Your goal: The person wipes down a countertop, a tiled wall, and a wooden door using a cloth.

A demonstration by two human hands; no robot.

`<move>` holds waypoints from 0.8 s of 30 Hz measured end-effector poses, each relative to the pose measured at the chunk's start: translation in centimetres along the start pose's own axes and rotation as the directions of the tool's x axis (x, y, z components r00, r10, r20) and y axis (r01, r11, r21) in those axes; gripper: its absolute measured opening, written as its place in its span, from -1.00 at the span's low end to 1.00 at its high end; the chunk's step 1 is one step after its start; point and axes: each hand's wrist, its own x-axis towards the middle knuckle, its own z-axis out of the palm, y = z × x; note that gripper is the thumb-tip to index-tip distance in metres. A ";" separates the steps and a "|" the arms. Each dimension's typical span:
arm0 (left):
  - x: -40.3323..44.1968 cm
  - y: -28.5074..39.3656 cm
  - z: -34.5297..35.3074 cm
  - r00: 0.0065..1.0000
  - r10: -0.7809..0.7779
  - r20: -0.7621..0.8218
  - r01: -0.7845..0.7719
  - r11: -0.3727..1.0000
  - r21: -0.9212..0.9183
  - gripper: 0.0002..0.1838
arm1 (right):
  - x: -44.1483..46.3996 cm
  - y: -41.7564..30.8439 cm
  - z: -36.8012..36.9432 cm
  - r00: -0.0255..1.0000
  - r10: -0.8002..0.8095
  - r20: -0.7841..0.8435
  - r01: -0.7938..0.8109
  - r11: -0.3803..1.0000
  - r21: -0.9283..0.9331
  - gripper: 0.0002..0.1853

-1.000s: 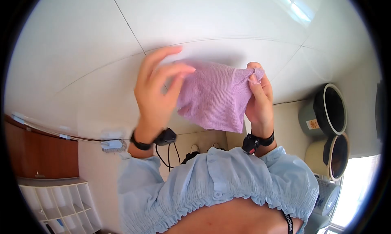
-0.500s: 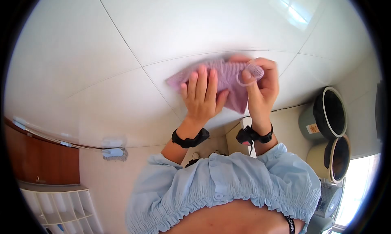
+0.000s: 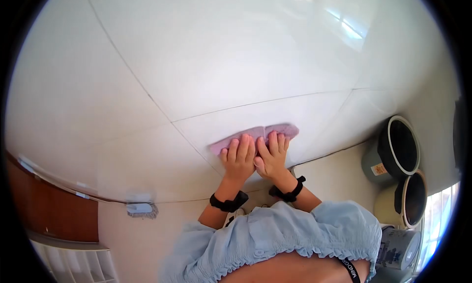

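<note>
A purple ribbed cloth (image 3: 236, 136) lies against the white tiled surface (image 3: 221, 76), with its upper edge showing beyond my fingertips. My left hand (image 3: 239, 157) presses flat on the left part of the cloth, fingers stretched out and slightly apart. Beside it, my right hand (image 3: 272, 155) rests on the right part of the same cloth, its fingers also extended. The two hands nearly touch at the thumbs. Much of the cloth's lower part is hidden under the palms. Black bands are around both wrists.
Two bins, one grey (image 3: 372, 160) and one cream (image 3: 388, 204), stand at the right. A patterned container (image 3: 398, 247) is below them. A mop (image 3: 141, 209) with a long pole is at the left, near a brown door (image 3: 59, 204) and a white shelf (image 3: 73, 263).
The cloth, first held up by my right hand, has come down lower in view against the tiles. My right hand has let go of its bunched corner and spread flat; my left hand has moved onto it.
</note>
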 end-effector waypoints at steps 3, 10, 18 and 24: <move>6.8 -1.3 -1.7 0.997 -0.074 0.032 0.075 0.997 -0.034 -0.49 | 6.1 -0.8 -2.2 0.999 0.017 -0.043 -0.019 0.999 -0.047 -0.50; 16.2 -2.1 -2.2 0.961 -0.152 -0.231 0.109 0.976 -0.191 -0.65 | 15.3 0.2 -5.1 0.985 0.017 -0.173 -0.023 0.999 -0.033 -0.46; 2.6 3.7 0.9 0.993 0.109 0.052 -0.101 0.985 -0.137 -0.66 | -1.9 5.1 -2.0 0.998 0.068 -0.016 -0.069 0.987 -0.146 -0.45; 12.5 5.5 -0.3 0.998 0.065 0.025 -0.062 0.994 -0.094 -0.63 | 7.4 7.2 -7.2 0.992 0.091 -0.090 -0.101 0.989 -0.107 -0.44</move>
